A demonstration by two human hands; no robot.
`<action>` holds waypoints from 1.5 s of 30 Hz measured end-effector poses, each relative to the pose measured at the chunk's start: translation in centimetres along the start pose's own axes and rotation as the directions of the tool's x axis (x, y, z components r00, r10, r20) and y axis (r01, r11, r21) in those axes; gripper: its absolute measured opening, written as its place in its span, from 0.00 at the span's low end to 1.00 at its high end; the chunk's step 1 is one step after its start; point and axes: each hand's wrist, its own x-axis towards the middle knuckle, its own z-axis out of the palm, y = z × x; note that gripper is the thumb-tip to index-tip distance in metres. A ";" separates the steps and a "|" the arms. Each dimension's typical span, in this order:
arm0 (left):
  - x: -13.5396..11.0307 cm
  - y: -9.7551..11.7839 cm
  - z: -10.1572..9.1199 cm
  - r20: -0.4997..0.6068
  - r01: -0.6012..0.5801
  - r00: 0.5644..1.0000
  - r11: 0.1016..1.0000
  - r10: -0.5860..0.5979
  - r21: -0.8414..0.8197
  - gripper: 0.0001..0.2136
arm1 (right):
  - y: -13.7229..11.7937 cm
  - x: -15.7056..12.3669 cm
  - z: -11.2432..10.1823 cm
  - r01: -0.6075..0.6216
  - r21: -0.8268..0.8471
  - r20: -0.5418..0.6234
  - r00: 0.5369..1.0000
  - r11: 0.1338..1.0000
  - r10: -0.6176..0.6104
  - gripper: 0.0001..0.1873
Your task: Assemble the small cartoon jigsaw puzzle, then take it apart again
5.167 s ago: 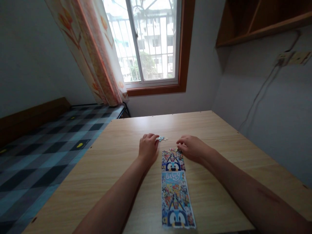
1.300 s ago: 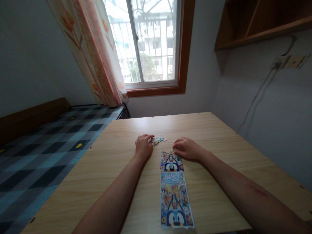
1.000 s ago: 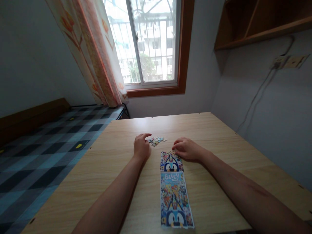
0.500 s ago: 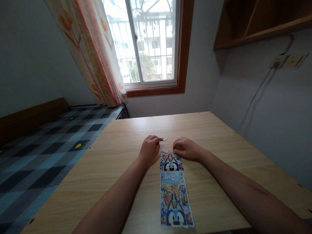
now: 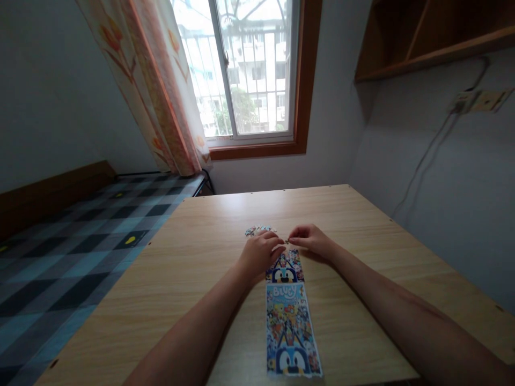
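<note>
A long, narrow jigsaw puzzle strip (image 5: 290,316) with blue cartoon dogs lies on the wooden table (image 5: 354,225), running away from me. My left hand (image 5: 260,252) and my right hand (image 5: 311,242) meet just above the strip's far end, fingers curled. Their fingertips pinch together around a tiny puzzle piece (image 5: 286,242); which hand grips it I cannot tell. A small heap of loose puzzle pieces (image 5: 257,230) lies on the table just beyond my left hand.
A bed with a checked blue cover (image 5: 68,241) stands left of the table. A window (image 5: 241,69) with a patterned curtain (image 5: 156,91) is ahead. A wooden shelf (image 5: 430,32) and a wall socket with cable (image 5: 475,102) are on the right wall.
My left hand left the loose pile and moved right to meet my right hand over the strip's far end. The right hand lifted slightly off the strip.
</note>
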 end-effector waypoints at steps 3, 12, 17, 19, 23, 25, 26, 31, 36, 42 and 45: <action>0.0 0.3 0.1 0.002 -0.018 1.000 1.000 0.018 -0.006 0.10 | -0.2 0.0 0.6 -0.010 0.077 0.010 1.000 0.997 0.009 0.19; 0.0 0.2 0.2 -0.109 0.026 0.994 0.998 -0.032 -0.057 0.07 | 0.2 0.1 0.8 0.003 0.003 0.026 1.000 1.000 -0.003 0.17; -0.2 -2.5 0.1 -0.298 0.265 0.910 0.957 -0.290 -0.121 0.07 | 0.1 0.1 0.7 0.072 -0.286 -0.106 0.989 0.956 -0.106 0.13; -0.3 -4.1 0.0 -0.341 0.400 0.834 0.901 -0.434 -0.169 0.08 | 0.1 0.1 0.6 0.075 -0.422 -0.139 0.979 0.904 -0.146 0.11; -0.6 -6.3 -0.2 -0.350 0.570 0.721 0.799 -0.598 -0.191 0.11 | 0.2 0.1 0.5 0.094 -0.520 -0.138 0.971 0.849 -0.193 0.09; -0.6 -6.6 -0.1 -0.333 0.598 0.715 0.784 -0.615 -0.165 0.12 | 0.2 0.1 0.6 0.111 -0.538 -0.122 0.971 0.836 -0.207 0.09; -0.5 -6.5 0.0 -0.324 0.603 0.720 0.784 -0.614 -0.146 0.12 | 0.2 0.0 0.6 0.121 -0.545 -0.111 0.970 0.829 -0.215 0.09; -0.3 -5.9 0.5 -0.271 0.597 0.768 0.802 -0.580 -0.021 0.11 | 0.1 0.0 0.7 0.141 -0.570 -0.091 0.968 0.809 -0.234 0.08; -0.3 -5.9 0.2 -0.309 0.607 0.751 0.795 -0.584 -0.028 0.10 | 0.3 0.1 0.6 0.146 -0.573 -0.068 0.972 0.806 -0.225 0.09; -0.6 -5.1 -0.9 -0.421 0.537 0.764 0.844 -0.489 -0.006 0.09 | 0.3 0.0 0.7 0.197 -0.644 0.017 0.970 0.739 -0.244 0.09; -0.5 -4.1 -1.5 -0.330 0.474 0.843 0.876 -0.424 0.087 0.09 | -0.2 -0.2 0.8 0.228 -0.683 0.087 0.969 0.694 -0.233 0.10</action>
